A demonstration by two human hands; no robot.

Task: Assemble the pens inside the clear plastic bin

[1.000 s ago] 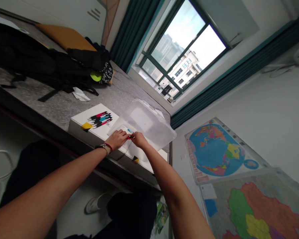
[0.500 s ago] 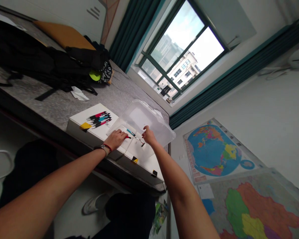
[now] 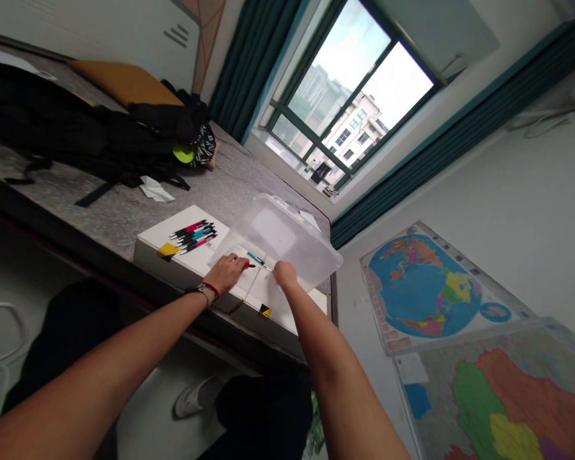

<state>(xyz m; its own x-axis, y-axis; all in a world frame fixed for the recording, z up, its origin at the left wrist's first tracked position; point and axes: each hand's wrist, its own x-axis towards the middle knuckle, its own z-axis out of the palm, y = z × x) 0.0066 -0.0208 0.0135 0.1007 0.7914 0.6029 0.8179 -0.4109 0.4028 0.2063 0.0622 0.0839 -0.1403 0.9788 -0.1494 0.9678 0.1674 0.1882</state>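
Note:
My left hand (image 3: 226, 273) lies low over the white box top, fingers curled round a red and black pen part (image 3: 250, 265) whose end sticks out past the fingertips. Just beyond it lies a blue pen barrel (image 3: 255, 257), with thin white and dark bits trailing toward my right hand (image 3: 285, 275). That hand is closed at the end of those bits, and its fingers hide what they pinch. To the left, several red, blue and black pens (image 3: 194, 236) lie side by side on the white box (image 3: 146, 246).
A clear plastic bin (image 3: 297, 243) lies tipped behind my hands. Yellow and black tape (image 3: 168, 250) marks the box edge. A crumpled tissue (image 3: 156, 189) and a black bag (image 3: 91, 134) are further left on the grey table (image 3: 230, 166). A wall map (image 3: 426, 287) hangs at right.
My right hand has come down and its fingers have closed over the far end of the pen parts. My left hand keeps its place by the red part. The view has shifted slightly.

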